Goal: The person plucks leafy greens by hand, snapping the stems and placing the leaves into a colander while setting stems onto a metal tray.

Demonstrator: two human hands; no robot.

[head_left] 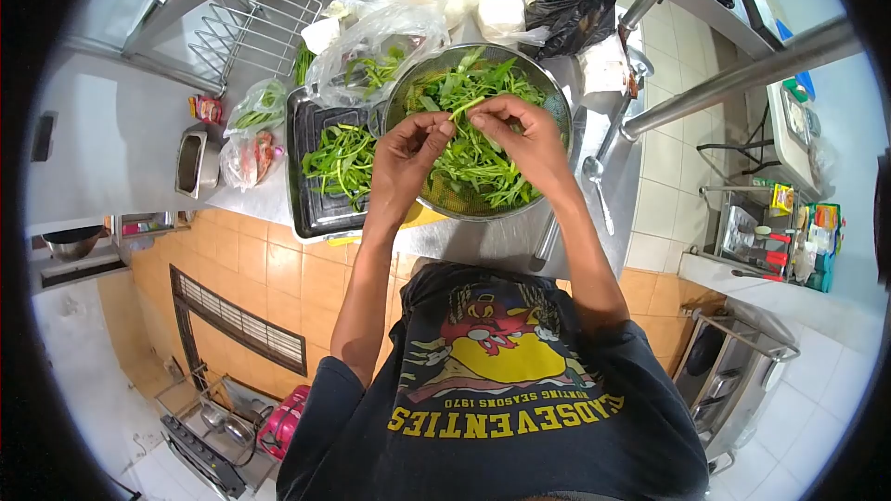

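Both of my hands are above a round metal colander (pixel 564 97) filled with leafy greens (pixel 478 167). A thin green stem (pixel 463 109) runs between my fingertips. My left hand (pixel 408 156) pinches one end of it between thumb and forefinger. At the other end, my right hand (pixel 524 137) grips the stem in a similar pinch. Left of the colander is a black tray (pixel 311 209) with a smaller heap of greens (pixel 339 165), close to my left wrist.
Behind the colander lie clear plastic bags (pixel 408 0) and a black plastic bag (pixel 571 9). A spoon (pixel 599 193) rests on the steel table to the right. At the left are a wire rack (pixel 246 32), a metal container (pixel 197 164) and bagged vegetables (pixel 258 109). A steel shelf post (pixel 742 82) rises at the right.
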